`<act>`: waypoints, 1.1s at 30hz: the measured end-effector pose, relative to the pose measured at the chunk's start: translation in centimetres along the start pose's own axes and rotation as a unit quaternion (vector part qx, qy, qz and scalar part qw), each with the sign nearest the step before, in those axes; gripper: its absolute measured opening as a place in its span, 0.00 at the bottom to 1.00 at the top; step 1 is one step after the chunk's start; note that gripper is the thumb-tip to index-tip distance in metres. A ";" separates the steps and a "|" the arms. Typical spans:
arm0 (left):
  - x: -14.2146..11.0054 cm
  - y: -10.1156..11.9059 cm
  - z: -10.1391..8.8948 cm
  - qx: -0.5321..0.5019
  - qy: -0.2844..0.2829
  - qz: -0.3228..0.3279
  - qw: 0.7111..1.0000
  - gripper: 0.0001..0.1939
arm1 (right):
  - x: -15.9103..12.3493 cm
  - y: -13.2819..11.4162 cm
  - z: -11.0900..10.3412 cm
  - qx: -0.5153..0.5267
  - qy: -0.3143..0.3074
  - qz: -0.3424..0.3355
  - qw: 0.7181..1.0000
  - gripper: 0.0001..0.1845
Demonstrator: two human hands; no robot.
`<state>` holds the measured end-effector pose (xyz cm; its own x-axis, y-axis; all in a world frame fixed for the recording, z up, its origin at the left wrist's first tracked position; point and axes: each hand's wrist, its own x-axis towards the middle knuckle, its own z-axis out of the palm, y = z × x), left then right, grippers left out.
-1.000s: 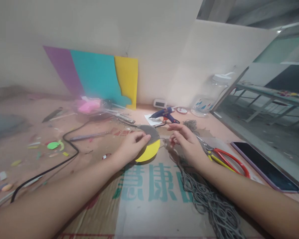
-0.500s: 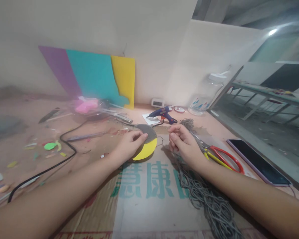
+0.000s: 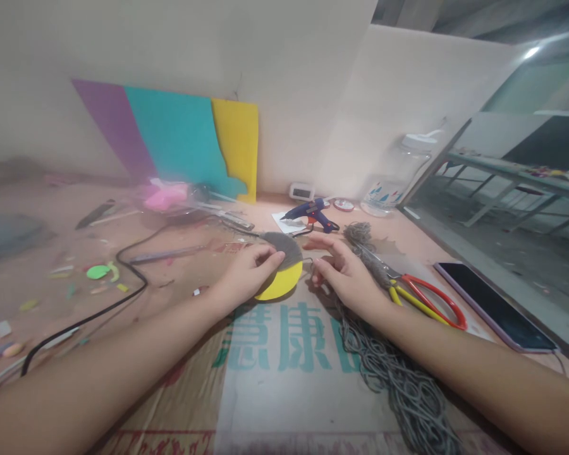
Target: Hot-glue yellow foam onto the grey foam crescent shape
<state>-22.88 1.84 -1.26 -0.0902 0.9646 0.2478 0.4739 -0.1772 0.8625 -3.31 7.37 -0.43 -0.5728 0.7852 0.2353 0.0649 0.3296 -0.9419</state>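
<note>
My left hand [image 3: 258,265] pinches the left edge of a round yellow disc [image 3: 282,284], thumb on top. Grey yarn covers the upper part of the disc in close rows, and the lower part shows bare yellow. To the right of the disc is my right hand [image 3: 336,268], its index finger stretched toward the disc and the other fingers curled around the thumb. A loose strand runs from the disc to these curled fingers. Below the right wrist trails a tangled heap of grey yarn [image 3: 408,385]. The cardboard [image 3: 180,392] lies under both hands.
A blue glue gun [image 3: 308,212] rests behind the disc. Scissors [image 3: 427,300] with red and yellow handles and a phone [image 3: 495,306] lie to the right. A clear bottle [image 3: 393,177] stands behind. Coloured boards [image 3: 175,142] lean on the wall; a black cable [image 3: 99,309] crosses the left.
My right hand has moved slightly left toward the disc, and its index finger has straightened out. The left hand keeps its pinch on the disc. The view has shifted a little.
</note>
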 end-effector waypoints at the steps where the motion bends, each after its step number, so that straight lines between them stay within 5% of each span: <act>1: 0.0 0.1 0.0 0.002 0.000 0.005 1.000 0.18 | 0.0 -0.1 0.0 -0.011 -0.008 0.010 1.000 0.18; 10: -0.3 0.8 -0.2 0.023 0.013 0.052 0.998 0.17 | 0.0 -0.1 0.6 -0.072 -0.080 0.037 0.994 0.10; 15: -0.6 0.7 0.0 -0.062 0.019 0.005 0.998 0.14 | -0.1 0.0 0.2 -0.135 0.021 -0.018 0.990 0.08; 18: -1.0 0.6 0.1 -0.109 -0.046 -0.023 0.993 0.15 | -0.3 0.1 -0.5 -0.242 0.098 -0.082 0.962 0.05; 21: -1.4 0.9 0.2 -0.134 -0.116 0.001 0.984 0.17 | -0.5 0.1 -1.0 -0.369 0.063 -0.102 0.921 0.07; 27: -1.0 1.4 0.1 -0.109 -0.043 -0.089 0.989 0.18 | -0.5 -0.2 -0.7 -0.487 0.003 -0.142 0.862 0.05; 30: -0.4 0.7 -0.2 -0.106 0.009 -0.128 0.986 0.20 | -0.8 -0.7 -0.3 -0.471 -0.014 -0.139 0.871 0.07; 33: 0.1 -0.2 -0.3 -0.128 0.028 -0.110 0.985 0.21 | -1.1 -1.0 0.1 -0.378 -0.027 -0.113 0.918 0.10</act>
<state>-23.24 1.86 -1.25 -0.2175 0.9743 0.0592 0.2014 -0.0145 0.9794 -2.83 6.10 0.20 -0.6801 0.6310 0.3732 0.4764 0.7673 -0.4293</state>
